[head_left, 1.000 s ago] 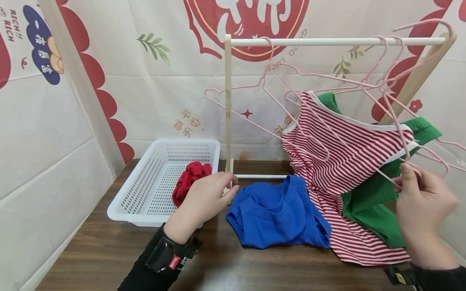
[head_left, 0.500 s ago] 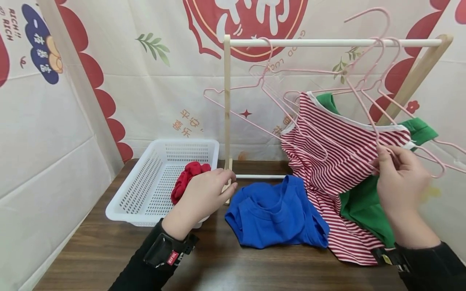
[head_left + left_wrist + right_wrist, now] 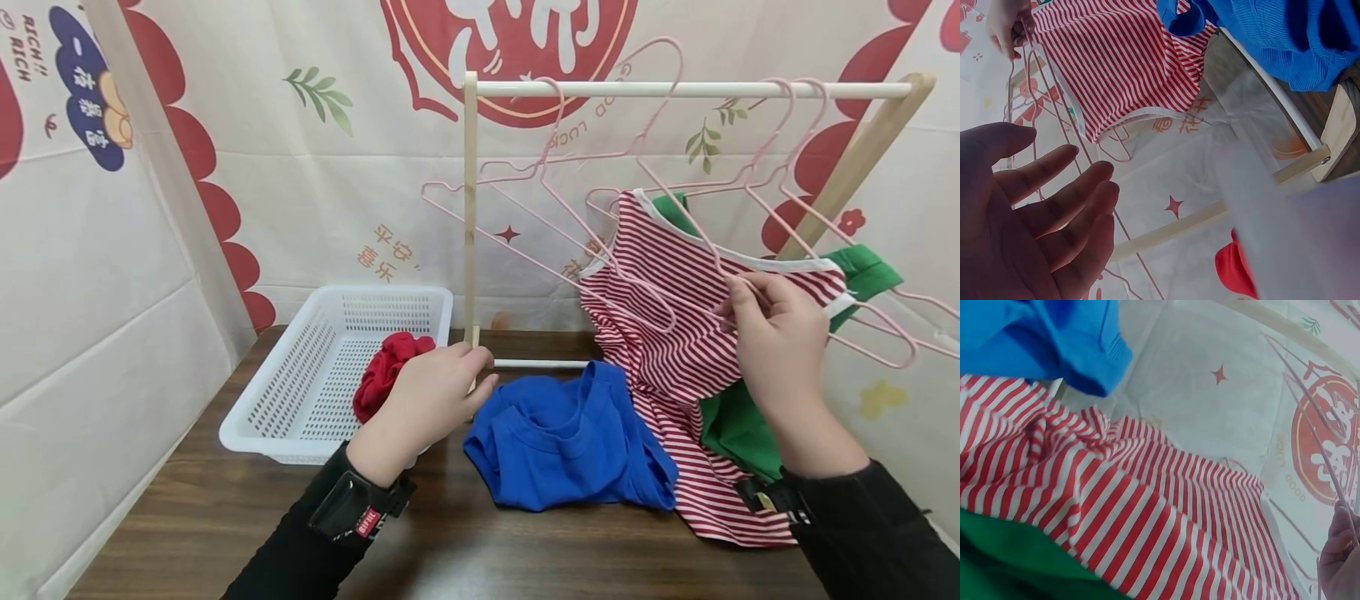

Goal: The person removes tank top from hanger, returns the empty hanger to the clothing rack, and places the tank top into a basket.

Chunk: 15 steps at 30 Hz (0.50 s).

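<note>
My right hand (image 3: 783, 350) pinches a pink clothes hanger (image 3: 681, 65) by its lower right corner. That hanger tilts, and its hook rises above the white rail (image 3: 585, 88); whether it rests on the rail, I cannot tell. Behind the hand hang a red-and-white striped top (image 3: 675, 342) and a green garment (image 3: 742, 429), on hangers toward the rail's right end. My left hand (image 3: 427, 392) hovers by the rack's left post with nothing in it, and the left wrist view shows its fingers (image 3: 1079, 200) loosely bent. A blue T-shirt (image 3: 570, 450) lies bunched on the table between the hands.
Left on the table stands a white perforated basket (image 3: 255, 446), with red cloth (image 3: 386, 375) inside. Another pink hanger (image 3: 558, 100) hangs bare at the rail's left. The striped top's lower part lies on the dark wooden table (image 3: 480, 550). A printed cloth covers the walls.
My right hand has carried the pink hanger leftward, its hook passing from the rail's right end toward the middle. My left hand has stayed nearly still.
</note>
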Available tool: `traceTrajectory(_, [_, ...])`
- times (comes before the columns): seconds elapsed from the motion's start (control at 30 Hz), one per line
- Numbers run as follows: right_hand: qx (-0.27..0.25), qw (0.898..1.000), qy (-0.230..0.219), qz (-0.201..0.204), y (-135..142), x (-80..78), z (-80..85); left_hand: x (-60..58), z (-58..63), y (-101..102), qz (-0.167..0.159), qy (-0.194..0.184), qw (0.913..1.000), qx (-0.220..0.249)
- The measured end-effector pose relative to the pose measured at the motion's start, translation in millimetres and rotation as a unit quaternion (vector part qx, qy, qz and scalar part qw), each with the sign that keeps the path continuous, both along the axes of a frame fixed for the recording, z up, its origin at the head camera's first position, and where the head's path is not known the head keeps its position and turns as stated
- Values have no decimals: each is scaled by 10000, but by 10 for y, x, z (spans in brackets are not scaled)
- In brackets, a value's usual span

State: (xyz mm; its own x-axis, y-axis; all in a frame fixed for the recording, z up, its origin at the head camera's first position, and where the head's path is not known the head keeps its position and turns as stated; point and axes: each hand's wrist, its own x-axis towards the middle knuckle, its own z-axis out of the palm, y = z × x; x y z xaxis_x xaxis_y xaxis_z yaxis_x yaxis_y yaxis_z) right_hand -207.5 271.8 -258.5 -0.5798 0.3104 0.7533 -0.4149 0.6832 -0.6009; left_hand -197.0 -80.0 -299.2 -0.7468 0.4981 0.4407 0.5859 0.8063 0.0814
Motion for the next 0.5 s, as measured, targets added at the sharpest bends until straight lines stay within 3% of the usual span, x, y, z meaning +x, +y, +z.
traceTrajectory(0.5, [382, 9986, -344, 156, -184, -91, 43, -33, -48, 82, -157, -132, 9998, -61])
